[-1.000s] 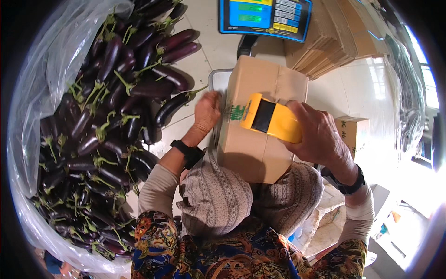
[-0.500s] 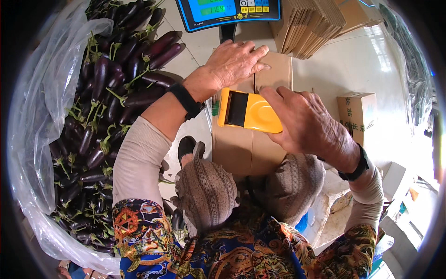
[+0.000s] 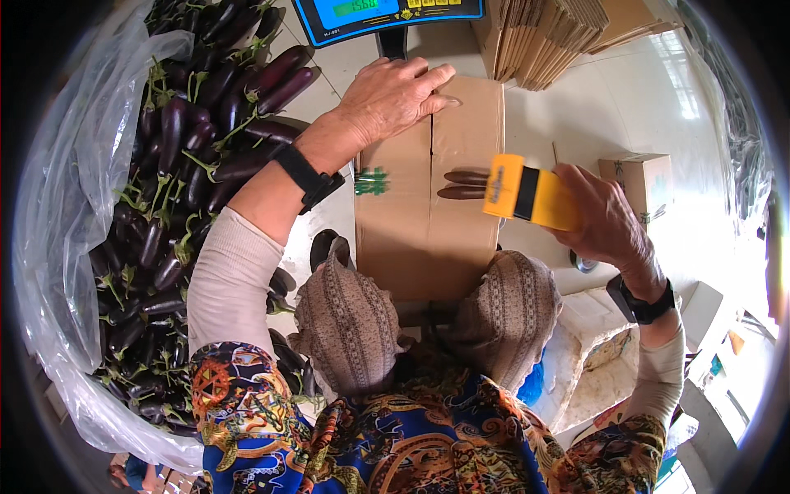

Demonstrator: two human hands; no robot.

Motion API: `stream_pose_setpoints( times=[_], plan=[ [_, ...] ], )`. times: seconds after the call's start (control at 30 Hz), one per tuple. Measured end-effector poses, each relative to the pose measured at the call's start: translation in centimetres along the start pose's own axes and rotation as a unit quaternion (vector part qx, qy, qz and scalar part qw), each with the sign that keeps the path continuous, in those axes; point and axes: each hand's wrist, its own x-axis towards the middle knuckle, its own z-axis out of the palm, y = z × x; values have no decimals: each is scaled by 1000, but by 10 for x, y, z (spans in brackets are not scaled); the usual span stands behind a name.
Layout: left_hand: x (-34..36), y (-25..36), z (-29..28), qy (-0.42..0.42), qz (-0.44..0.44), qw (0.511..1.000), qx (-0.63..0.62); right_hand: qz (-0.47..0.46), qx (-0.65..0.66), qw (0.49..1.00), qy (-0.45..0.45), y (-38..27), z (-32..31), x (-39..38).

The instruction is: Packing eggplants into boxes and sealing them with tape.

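While the box (image 3: 395,239) lies lengthwise just beyond the knees (image 3: 350,317), the left hand (image 3: 393,99) rests on its far left part, fingers loosely spread and gripping nothing visible, thumb apart. Right hand (image 3: 605,216) has its fingers closed around the yellow tape gun (image 3: 535,199), at the box's right edge; whether gun and box touch, cannot tell. Surroundings: eggplants (image 3: 169,206) heaped left, scale display (image 3: 391,18) far, flat cartons (image 3: 551,37) far right, small carton (image 3: 646,181) right.
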Motion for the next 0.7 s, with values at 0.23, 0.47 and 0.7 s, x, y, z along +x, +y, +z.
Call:
stream_pose_setpoints(
  times=[0.23, 0.47, 0.7],
  plan=[
    [-5, -6, -10, -13, -26, 998, -63, 46, 55, 997, 10, 52, 47, -18],
    [-126, -14, 11, -44, -445, 719, -531, 35, 135, 990, 29, 62, 99, -4],
    [-117, 48, 18, -91, -504, 481, -712, 78, 126, 987, 60, 48, 87, -26]
  ],
)
